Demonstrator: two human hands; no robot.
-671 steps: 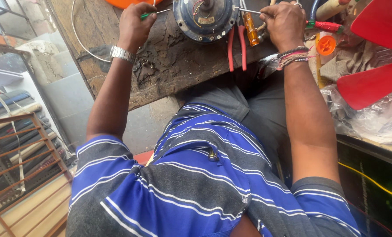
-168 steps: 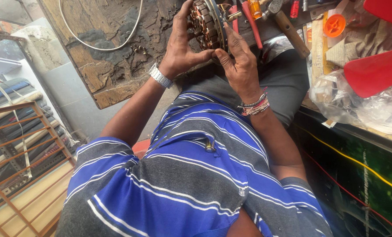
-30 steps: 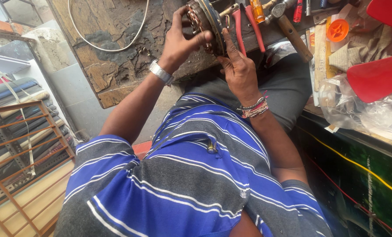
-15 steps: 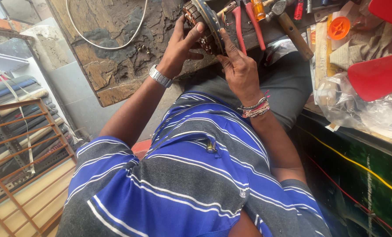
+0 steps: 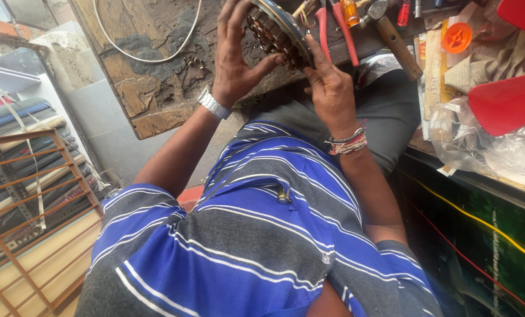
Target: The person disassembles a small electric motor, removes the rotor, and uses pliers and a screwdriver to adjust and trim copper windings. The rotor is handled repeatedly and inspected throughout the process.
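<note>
- The left hand [image 5: 236,61] cups the round motor stator [image 5: 277,32] from its 9 o'clock side, thumb hooked under the lower rim. The right hand [image 5: 331,88] grips that rim from 5 o'clock with its fingertips. Both hands are closed on the part.
- The stator is tilted on edge at the near edge of the worn wooden bench [image 5: 156,88], partly over the lap. As I judge it, a loosened grip could let it roll off and drop.
- Copper windings face the left palm. Pressing or scraping there could nick the wire coating, which seems the likeliest damage.
- Thin leads trail from the stator at 1 o'clock toward the red-handled pliers [image 5: 333,26]. A sharp turn of the part might tug or snap them.
- A hammer [image 5: 394,32] and an orange-handled screwdriver [image 5: 350,12] lie just beside the stator at 2 o'clock. A swinging elbow or the part itself could knock them off the edge.
- The white cable [image 5: 151,56] loops at 10 o'clock, well apart, so it is little risk.
</note>
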